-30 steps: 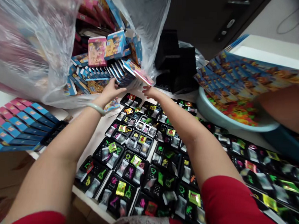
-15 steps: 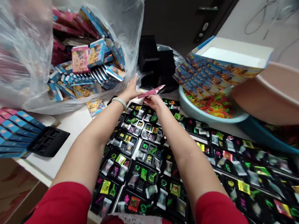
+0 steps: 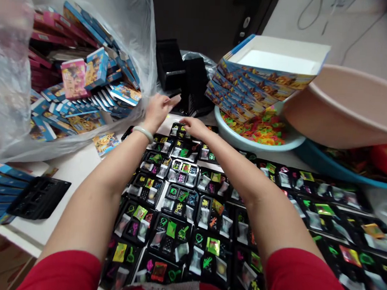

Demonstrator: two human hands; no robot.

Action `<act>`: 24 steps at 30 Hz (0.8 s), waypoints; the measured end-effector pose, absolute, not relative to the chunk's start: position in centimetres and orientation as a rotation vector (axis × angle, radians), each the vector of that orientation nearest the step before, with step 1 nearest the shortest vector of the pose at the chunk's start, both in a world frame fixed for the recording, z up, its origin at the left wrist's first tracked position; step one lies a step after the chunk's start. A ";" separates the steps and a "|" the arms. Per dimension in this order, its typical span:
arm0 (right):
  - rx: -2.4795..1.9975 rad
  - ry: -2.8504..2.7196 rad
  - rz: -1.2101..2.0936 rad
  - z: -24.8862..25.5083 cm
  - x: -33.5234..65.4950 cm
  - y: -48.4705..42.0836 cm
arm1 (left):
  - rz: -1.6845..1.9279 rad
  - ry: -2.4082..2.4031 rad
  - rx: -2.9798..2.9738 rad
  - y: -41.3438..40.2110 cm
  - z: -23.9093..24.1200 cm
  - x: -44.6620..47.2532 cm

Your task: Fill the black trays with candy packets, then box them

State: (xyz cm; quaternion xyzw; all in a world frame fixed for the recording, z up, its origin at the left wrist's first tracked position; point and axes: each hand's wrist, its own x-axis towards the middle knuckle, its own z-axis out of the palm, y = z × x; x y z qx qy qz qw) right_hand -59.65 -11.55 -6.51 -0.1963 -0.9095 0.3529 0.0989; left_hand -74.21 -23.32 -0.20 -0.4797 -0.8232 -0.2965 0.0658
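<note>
1 flat pinkish piece [image 3: 175,100] juts from the clasping left hand [image 3: 157,110]; right hand's [image 3: 194,127] grip unclear.

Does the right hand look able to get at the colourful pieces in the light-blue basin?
Probably yes: the right hand is close to the light-blue basin, and the colourful pieces towards its front lie exposed, though the stack of printed boxes overhangs others.

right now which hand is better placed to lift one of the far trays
Probably the right hand: it is right by the far trays, while the left hand is farther off, beside the plastic bag.
</note>
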 end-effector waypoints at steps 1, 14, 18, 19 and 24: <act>-0.519 -2.764 0.921 -6.7 -59.3 -11.5 | -0.881 -2.436 -1.434 -23.9 0.0 -74.8; -0.117 -3.134 0.479 -9.3 -60.9 -10.5 | -0.759 -2.463 -1.796 -24.9 -5.3 -75.1; -0.141 -3.023 0.601 -9.4 -60.8 -10.3 | -0.871 -2.488 -1.789 -25.0 -5.2 -75.3; -0.133 -3.020 0.605 -9.4 -60.9 -10.3 | -0.933 -2.504 -1.750 -25.0 -5.0 -75.4; -0.151 -3.071 0.552 -9.6 -61.3 -10.5 | -1.072 -2.517 -1.766 -25.5 -4.6 -75.6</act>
